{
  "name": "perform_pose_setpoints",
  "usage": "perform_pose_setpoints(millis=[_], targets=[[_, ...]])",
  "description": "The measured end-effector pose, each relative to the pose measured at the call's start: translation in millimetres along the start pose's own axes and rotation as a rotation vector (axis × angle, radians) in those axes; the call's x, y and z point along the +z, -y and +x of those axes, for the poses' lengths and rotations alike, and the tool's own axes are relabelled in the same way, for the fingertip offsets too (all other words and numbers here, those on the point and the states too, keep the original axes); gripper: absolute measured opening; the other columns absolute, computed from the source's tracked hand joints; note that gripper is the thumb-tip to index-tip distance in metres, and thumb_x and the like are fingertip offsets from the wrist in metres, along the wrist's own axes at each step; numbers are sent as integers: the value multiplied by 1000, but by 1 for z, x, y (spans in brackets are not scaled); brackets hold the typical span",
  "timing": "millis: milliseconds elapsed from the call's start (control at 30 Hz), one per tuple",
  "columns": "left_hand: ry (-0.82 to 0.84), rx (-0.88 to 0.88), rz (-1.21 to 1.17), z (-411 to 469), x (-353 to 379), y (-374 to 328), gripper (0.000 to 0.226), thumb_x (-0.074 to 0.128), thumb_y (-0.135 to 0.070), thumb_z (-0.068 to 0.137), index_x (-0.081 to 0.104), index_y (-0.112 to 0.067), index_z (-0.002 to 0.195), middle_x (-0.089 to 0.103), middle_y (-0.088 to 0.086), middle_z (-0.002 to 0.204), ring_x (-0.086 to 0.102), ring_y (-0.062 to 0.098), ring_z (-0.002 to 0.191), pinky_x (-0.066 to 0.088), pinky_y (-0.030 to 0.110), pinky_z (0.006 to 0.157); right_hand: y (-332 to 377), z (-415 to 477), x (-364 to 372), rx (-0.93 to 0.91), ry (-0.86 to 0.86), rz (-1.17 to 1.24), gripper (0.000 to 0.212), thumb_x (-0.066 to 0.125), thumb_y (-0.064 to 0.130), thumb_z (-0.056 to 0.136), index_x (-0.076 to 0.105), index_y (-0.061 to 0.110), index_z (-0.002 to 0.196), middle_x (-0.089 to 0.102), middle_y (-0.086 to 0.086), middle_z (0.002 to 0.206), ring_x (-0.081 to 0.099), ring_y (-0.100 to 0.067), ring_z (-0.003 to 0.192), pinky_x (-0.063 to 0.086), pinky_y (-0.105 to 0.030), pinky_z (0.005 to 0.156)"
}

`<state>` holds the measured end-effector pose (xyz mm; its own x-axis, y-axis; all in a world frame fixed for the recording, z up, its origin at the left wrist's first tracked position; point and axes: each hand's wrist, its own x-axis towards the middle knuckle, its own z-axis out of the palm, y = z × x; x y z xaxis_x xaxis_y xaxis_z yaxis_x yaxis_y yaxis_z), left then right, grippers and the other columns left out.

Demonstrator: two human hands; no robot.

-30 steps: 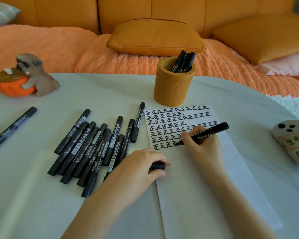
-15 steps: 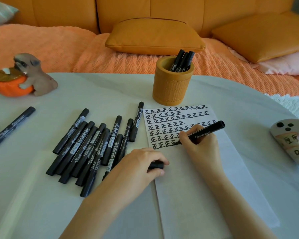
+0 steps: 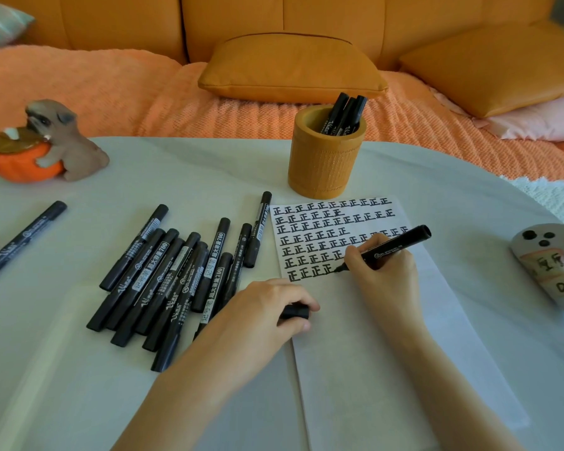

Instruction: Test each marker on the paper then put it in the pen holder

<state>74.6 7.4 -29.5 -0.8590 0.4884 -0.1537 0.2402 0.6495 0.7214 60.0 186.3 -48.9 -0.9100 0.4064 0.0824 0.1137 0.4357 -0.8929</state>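
Note:
My right hand point(image 3: 383, 271) grips a black marker point(image 3: 394, 245) with its tip on the white paper point(image 3: 388, 353), at the end of the lowest row of black characters. My left hand point(image 3: 267, 314) rests at the paper's left edge and pinches the marker's black cap point(image 3: 294, 311). Several capped black markers point(image 3: 176, 275) lie in a pile left of the paper. The orange pen holder point(image 3: 326, 157) stands just behind the paper with three markers point(image 3: 344, 113) in it.
A dog-and-pumpkin figurine point(image 3: 43, 144) sits at the table's back left. One lone marker point(image 3: 23, 239) lies at the far left. A painted white object point(image 3: 554, 268) lies at the right edge. An orange sofa with cushions point(image 3: 290, 68) runs behind the table.
The marker tip has shifted slightly along the lowest row as my right hand writes. My left hand has stayed in place with the cap.

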Motion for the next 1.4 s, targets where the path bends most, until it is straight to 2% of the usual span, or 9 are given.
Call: perform_pose_setpoints(millis=[200, 400, 567, 767, 933, 1067, 1267, 1333, 1400], targets=[[-18, 8, -8, -1, -1, -1, 19, 62, -32, 86, 65, -39, 104, 60, -25, 96, 55, -7, 92, 44, 11, 81, 3, 3, -7, 85, -2, 154, 23, 65, 19, 85, 58, 12, 65, 46, 13, 45, 39, -3, 44, 32, -14, 47], [-173, -9, -105, -1, -5, -6, 23, 65, -36, 83, 63, -44, 105, 64, -24, 91, 63, 2, 71, 49, 16, 74, 14, 2, -14, 165, 37, 469, 33, 63, 33, 89, 63, 10, 66, 46, -10, 62, 38, -16, 54, 33, -26, 54], [-322, -47, -271, 3, -6, -8, 20, 74, -26, 75, 60, -30, 88, 70, -18, 83, 64, 4, 68, 47, 13, 66, 20, 0, -16, 175, 73, 609, 29, 66, 22, 86, 52, 12, 62, 41, 0, 48, 36, -15, 45, 32, -21, 47], [-386, -45, -374, 4, -4, -13, 23, 78, -20, 71, 58, -23, 81, 70, -20, 80, 63, 2, 63, 44, 10, 60, 26, -10, -11, 130, 120, 650, 34, 71, 26, 75, 45, 11, 60, 33, 2, 45, 26, -15, 43, 25, -20, 43], [-376, -54, -389, 4, -2, -15, 21, 77, -23, 71, 59, -27, 81, 70, -22, 82, 66, 5, 65, 50, 17, 65, 24, -11, -6, 155, 142, 698, 35, 66, 13, 86, 43, 14, 59, 32, 2, 47, 22, -14, 44, 21, -22, 44], [-377, -46, -412, 5, -1, -19, 20, 77, -21, 72, 61, -26, 81, 70, -20, 83, 64, 1, 64, 47, 11, 62, 26, -15, -2, 138, 177, 680, 38, 64, 9, 87, 46, 15, 54, 36, 2, 46, 23, -14, 44, 21, -21, 43], [-360, -14, -446, 2, 4, -26, 16, 74, -23, 75, 60, -22, 82, 72, -9, 74, 67, 5, 63, 55, 30, 68, 23, -22, 9, 133, 185, 629, 38, 67, 18, 79, 39, 0, 59, 25, -4, 49, 19, -17, 46, 19, -26, 45], [-387, 7, -459, 1, 6, -28, 14, 74, -23, 76, 62, -18, 82, 72, -8, 72, 67, 7, 61, 55, 29, 66, 22, -22, 10, 134, 171, 629, 40, 63, 21, 77, 38, -5, 61, 26, -8, 54, 20, -18, 48, 19, -28, 46], [-417, 14, -483, 1, 8, -29, 13, 74, -22, 76, 64, -15, 83, 71, -7, 70, 66, 7, 58, 55, 24, 63, 21, -22, 11, 129, 173, 640, 33, 62, 21, 78, 42, 2, 58, 31, -6, 52, 25, -15, 45, 24, -25, 44]])
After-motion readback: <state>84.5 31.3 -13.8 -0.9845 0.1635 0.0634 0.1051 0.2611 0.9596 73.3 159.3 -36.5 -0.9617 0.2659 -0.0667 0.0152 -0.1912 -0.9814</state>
